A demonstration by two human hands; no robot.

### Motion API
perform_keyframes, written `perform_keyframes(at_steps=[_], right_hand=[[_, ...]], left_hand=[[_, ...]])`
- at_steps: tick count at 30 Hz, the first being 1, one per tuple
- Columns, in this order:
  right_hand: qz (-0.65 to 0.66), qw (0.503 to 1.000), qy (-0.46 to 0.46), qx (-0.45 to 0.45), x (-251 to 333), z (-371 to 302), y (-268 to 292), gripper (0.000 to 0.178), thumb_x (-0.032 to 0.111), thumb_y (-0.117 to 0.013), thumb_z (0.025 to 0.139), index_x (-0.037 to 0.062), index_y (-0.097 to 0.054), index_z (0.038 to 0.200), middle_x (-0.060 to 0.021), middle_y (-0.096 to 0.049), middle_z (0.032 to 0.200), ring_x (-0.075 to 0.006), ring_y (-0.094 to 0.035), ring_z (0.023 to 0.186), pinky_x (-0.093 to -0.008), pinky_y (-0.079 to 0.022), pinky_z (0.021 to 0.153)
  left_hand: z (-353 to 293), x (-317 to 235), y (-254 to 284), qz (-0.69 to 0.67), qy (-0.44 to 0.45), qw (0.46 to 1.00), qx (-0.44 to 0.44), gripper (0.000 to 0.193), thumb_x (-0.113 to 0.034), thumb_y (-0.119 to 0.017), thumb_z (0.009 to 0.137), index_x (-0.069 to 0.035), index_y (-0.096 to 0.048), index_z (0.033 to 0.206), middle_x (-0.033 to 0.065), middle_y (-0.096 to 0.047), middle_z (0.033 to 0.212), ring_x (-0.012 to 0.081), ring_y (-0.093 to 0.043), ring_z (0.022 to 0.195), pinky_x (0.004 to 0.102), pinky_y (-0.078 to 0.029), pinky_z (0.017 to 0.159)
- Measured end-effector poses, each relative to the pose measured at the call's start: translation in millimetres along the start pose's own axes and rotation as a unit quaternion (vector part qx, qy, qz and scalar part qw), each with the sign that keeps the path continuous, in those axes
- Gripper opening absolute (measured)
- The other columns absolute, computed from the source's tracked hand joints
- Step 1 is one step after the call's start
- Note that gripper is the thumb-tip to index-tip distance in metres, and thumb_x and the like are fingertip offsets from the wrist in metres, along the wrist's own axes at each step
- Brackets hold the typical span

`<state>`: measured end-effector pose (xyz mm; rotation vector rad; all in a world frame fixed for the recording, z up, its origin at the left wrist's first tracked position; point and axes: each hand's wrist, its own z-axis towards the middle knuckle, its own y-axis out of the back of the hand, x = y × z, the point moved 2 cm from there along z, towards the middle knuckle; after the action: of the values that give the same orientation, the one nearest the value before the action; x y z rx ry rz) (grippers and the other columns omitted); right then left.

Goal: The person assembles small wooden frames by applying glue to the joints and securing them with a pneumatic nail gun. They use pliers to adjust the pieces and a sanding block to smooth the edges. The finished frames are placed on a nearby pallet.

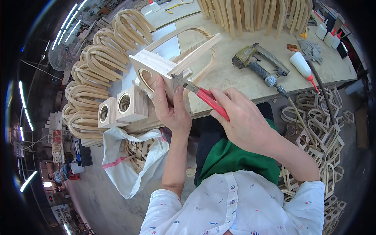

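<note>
My left hand (174, 111) grips a pale wooden block (152, 58) with a round hole in its face, tilted up at the bench edge. A wooden arched frame (196, 53) extends behind the block; how they join is partly hidden. Closed around red-handled pliers (213, 103), my right hand (244, 117) holds their metal jaws against the block's edge, just above my left fingers. Whether the jaws grip anything is too small to tell. Two more wooden blocks (138, 111) with round, ringed holes stand left of my left hand.
Bent-wood arches (98, 58) line the bench's left side, and more (250, 17) stand at the back. On the right lie a nail gun (260, 66) with its hose and a white glue bottle (300, 64). A white sack (121, 178) of wood scraps and piled frames (313, 129) flank me.
</note>
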<state>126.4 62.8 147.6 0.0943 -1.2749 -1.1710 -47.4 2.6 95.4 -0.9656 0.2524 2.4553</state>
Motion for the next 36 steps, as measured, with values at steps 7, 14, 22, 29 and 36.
perform_keyframes(at_steps=[7, 14, 22, 29, 36], right_hand=[[0.001, 1.000, 0.005, -0.006, 7, -1, -7, 0.047, 0.006, -0.063, 0.084, -0.0040, -0.047, 0.127, -0.0177, -0.055, 0.092, -0.0364, -0.056, 0.083, -0.0400, -0.046, 0.073], [0.596, 0.768, -0.222, 0.077, 7, 3, -28, 0.035, 0.023, -0.054, 0.096, -0.0007, -0.054, 0.123, 0.0002, -0.055, 0.076, -0.0063, -0.049, 0.065, -0.0246, -0.043, 0.059], [0.245, 0.968, -0.049, 0.002, 6, -1, -21, 0.036, 0.011, -0.057, 0.091, -0.0041, -0.050, 0.122, -0.0174, -0.055, 0.093, -0.0304, -0.056, 0.086, -0.0377, -0.046, 0.076], [0.014, 1.000, 0.007, -0.006, 14, -3, 4, 0.042, 0.007, -0.059, 0.086, -0.0106, -0.046, 0.122, -0.0199, -0.053, 0.093, -0.0355, -0.054, 0.090, -0.0417, -0.045, 0.078], [0.078, 0.989, -0.073, 0.101, 21, -4, 25, 0.041, 0.009, -0.060, 0.087, -0.0029, -0.049, 0.124, -0.0182, -0.054, 0.094, -0.0357, -0.055, 0.088, -0.0398, -0.045, 0.079]], left_hand=[[-4, -3, 3, 0.015, -0.009, 1.000, 0.002, 0.053, 0.004, -0.058, 0.087, 0.003, -0.041, 0.138, 0.0134, -0.056, 0.121, 0.0185, -0.055, 0.106, 0.0288, -0.044, 0.090], [-4, -23, -4, -0.092, 0.068, 0.993, -0.025, 0.061, -0.001, -0.057, 0.090, 0.003, -0.028, 0.144, 0.0143, -0.054, 0.122, 0.0185, -0.056, 0.106, 0.0303, -0.045, 0.091], [2, -19, -2, -0.083, 0.056, 0.995, -0.002, 0.061, 0.000, -0.056, 0.091, 0.001, -0.028, 0.145, 0.0134, -0.057, 0.116, 0.0154, -0.057, 0.101, 0.0287, -0.046, 0.087], [0, -5, 2, -0.048, 0.030, 0.998, -0.010, 0.060, 0.004, -0.057, 0.088, 0.002, -0.031, 0.143, 0.0128, -0.054, 0.118, 0.0169, -0.054, 0.102, 0.0290, -0.044, 0.087], [-7, 11, 13, 0.026, -0.030, 0.999, 0.024, 0.059, 0.012, -0.057, 0.082, 0.006, -0.038, 0.137, 0.0192, -0.046, 0.133, 0.0254, -0.049, 0.119, 0.0353, -0.040, 0.100]])
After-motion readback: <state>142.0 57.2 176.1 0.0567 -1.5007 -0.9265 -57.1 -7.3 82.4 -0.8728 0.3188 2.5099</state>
